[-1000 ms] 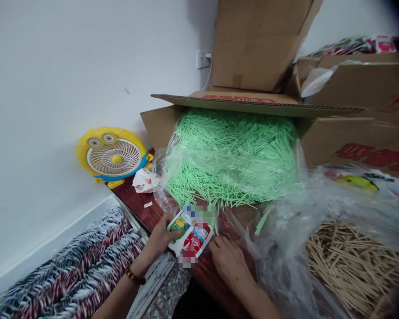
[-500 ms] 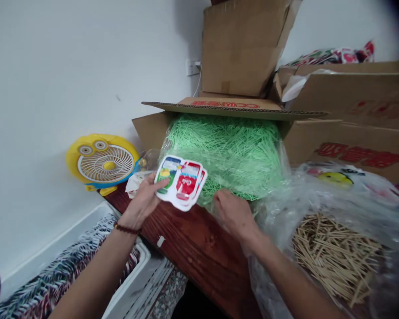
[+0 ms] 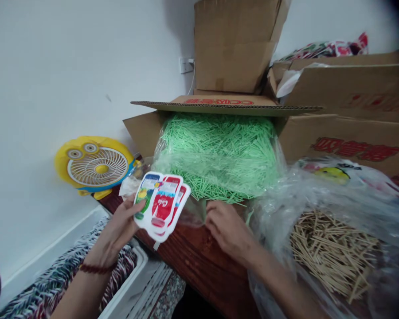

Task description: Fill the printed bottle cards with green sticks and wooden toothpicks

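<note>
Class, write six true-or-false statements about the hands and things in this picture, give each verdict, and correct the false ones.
1. The left hand holds overlapping flat white cards printed with colourful drinks. True.
2. The thin light-green sticks lie inside an open brown cardboard box. True.
3. The yellow-and-blue plastic fan stands to the right of that box in the picture. False: it stands to the left.
4. The dark red beaded bracelet is around the right wrist. False: it is around the left.
5. The right hand is touching the fan. False: it is by the front edge of the green sticks.
6. The thin tan sticks lie to the right of the right hand in the picture. True.
</note>
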Demonstrator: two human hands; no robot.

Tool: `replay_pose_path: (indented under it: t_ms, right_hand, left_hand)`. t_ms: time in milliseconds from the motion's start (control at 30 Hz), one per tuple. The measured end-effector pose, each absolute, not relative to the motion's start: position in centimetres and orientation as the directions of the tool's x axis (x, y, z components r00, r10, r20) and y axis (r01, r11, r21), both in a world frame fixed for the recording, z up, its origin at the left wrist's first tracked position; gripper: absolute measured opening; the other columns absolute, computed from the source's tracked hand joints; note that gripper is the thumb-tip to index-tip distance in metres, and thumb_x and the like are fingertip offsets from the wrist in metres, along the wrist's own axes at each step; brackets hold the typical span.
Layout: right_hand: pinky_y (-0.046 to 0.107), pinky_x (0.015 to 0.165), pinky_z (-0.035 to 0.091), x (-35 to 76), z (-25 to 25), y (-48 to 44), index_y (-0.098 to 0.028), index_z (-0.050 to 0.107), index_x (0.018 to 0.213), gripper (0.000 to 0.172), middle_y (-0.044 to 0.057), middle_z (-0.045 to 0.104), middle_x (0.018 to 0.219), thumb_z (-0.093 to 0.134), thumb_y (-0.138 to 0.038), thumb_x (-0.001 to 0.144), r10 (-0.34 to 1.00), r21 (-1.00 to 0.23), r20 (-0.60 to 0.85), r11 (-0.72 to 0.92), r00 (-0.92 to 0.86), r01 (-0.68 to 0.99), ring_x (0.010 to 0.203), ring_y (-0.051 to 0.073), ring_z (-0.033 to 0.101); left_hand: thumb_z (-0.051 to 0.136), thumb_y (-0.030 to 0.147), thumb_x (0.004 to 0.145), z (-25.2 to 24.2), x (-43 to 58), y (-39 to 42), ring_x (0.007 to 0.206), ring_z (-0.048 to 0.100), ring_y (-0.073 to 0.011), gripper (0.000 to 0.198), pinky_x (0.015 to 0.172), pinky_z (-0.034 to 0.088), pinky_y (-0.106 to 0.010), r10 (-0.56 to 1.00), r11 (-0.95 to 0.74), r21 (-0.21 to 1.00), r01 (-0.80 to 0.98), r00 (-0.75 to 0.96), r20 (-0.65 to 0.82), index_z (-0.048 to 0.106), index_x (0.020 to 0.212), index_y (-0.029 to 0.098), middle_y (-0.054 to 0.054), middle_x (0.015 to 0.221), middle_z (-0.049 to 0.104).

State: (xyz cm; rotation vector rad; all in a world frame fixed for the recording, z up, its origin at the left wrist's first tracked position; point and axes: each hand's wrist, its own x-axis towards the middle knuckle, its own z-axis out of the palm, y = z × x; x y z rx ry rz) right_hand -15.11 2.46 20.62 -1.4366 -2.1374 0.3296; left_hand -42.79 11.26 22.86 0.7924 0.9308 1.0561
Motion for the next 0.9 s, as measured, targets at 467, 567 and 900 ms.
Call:
replay_pose_path:
  t_ms: [467, 567, 900]
  right_hand:
    - [0.045, 0.093, 0.042, -20.7, 11.0, -1.2, -0.014, 0.062, 0.096, 0.022, 0.009, 0.063, 0.101, 0.042, -0.010, 0.089, 0.884, -0.336, -0.045, 0.426, -0.466, 0.840, 0.101, 0.025, 0.054]
    - [0.045, 0.093, 0.042, -21.1, 11.5, -1.7, -0.014, 0.061, 0.105, 0.024, 0.009, 0.062, 0.108, 0.042, -0.012, 0.090, 0.889, -0.354, -0.037, 0.415, -0.456, 0.838, 0.103, 0.025, 0.054]
    - [0.027, 0.073, 0.044, -13.1, 19.0, 0.7, -0.018, 0.060, 0.098, 0.022, 0.006, 0.065, 0.096, 0.039, -0.015, 0.093, 0.987, -0.222, 0.051, 0.161, -0.154, 0.962, 0.085, 0.017, 0.061]
  left_hand:
    - [0.082, 0.020, 0.062, 13.7, -43.5, 6.4, 0.066, 0.070, -0.0183, 0.035, 0.061, 0.055, -0.027, 0.884, 0.461, 0.860, -0.219, 0.199, -0.423, 0.062, 0.091, 0.017, -0.002, 0.081, 0.075]
    - [0.080, 0.027, 0.063, 12.7, -42.9, 7.2, 0.063, 0.068, -0.0185, 0.035, 0.059, 0.054, -0.028, 0.892, 0.421, 0.907, -0.010, 0.186, -0.412, 0.059, 0.089, 0.018, -0.001, 0.078, 0.073]
    - [0.066, 0.040, 0.073, 10.9, -42.1, 8.3, 0.086, 0.061, -0.0256, 0.032, 0.078, 0.048, -0.034, 0.981, -0.084, 0.732, 0.676, 0.184, -0.057, 0.063, 0.096, 0.018, -0.004, 0.089, 0.065]
